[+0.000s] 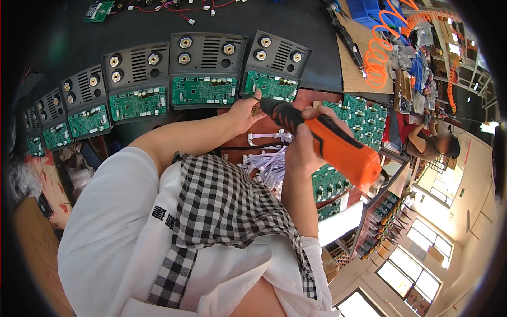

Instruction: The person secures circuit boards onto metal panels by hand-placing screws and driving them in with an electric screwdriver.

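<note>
My right hand (pixel 306 140) is wrapped round an orange and black cordless screwdriver (pixel 343 150), its nose directed left and toward the panels. My left hand (pixel 245 113) is closed close to the screwdriver's tip, with small brass-coloured pieces (pixel 255 110), seemingly screws, at its fingers. Just beyond both hands stands a grey slotted panel (pixel 277 55) with brass fittings, and a green circuit board (pixel 270 86) lies at its base. Immediately left of it is a like panel (pixel 207 50) with its own board (pixel 204 91). Whether the bit touches a screw cannot be made out.
Several more panels with boards (pixel 137 103) curve away to the left. Bundled white cables (pixel 269 166) lie before me, with stacked green boards (pixel 364 119) on the right. An orange coiled hose (pixel 376 61) hangs at the back right. Another person (pixel 425 145) sits far right.
</note>
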Available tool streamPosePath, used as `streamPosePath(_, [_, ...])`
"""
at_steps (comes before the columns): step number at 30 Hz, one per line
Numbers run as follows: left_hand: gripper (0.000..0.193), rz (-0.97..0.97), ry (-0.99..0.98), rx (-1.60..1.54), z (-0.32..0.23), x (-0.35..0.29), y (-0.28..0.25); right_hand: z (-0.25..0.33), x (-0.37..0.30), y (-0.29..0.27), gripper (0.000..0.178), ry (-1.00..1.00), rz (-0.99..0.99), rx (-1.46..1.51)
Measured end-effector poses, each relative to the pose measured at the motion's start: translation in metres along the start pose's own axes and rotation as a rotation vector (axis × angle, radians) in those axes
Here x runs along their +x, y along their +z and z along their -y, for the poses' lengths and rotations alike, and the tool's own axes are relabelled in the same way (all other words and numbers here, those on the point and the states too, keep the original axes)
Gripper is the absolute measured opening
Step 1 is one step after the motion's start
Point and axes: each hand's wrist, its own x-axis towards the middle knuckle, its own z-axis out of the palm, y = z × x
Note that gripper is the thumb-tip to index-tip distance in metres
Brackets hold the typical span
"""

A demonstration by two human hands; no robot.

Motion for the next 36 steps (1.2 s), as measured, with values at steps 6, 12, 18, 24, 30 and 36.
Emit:
streamPosePath(6, [0.040,-0.069,-0.190,-0.056,-0.017,-0.056,0.031,0.024,-0.016,0.018,0.049,-0.142,0.228,-0.041])
streamPosePath(12, [0.032,0.403,-0.133,-0.228,0.008,-0.008,-0.021,0.024,-0.012,0.031,0.048,-0.150,0.233,-0.063])
streamPosePath(18, [0.018,0.182,-0.030,-0.079,0.006,-0.007,-0.002,0.013,0.000,0.028,0.039,-0.043,0.070,0.079])
streamPosePath(24, [0.016,0.275,-0.016,-0.086,0.011,0.010,-0.018,0.017,-0.011,0.039,0.042,0.001,0.035,0.048])
streamPosePath(30, [0.020,0.123,-0.040,0.103,0.003,0.000,-0.018,0.034,-0.012,0.003,0.041,0.000,-0.032,-0.247])
streamPosePath(36, [0.019,0.343,-0.207,0.308,-0.009,-0.036,-0.008,0.050,-0.018,-0.042,0.041,0.086,-0.454,0.118])
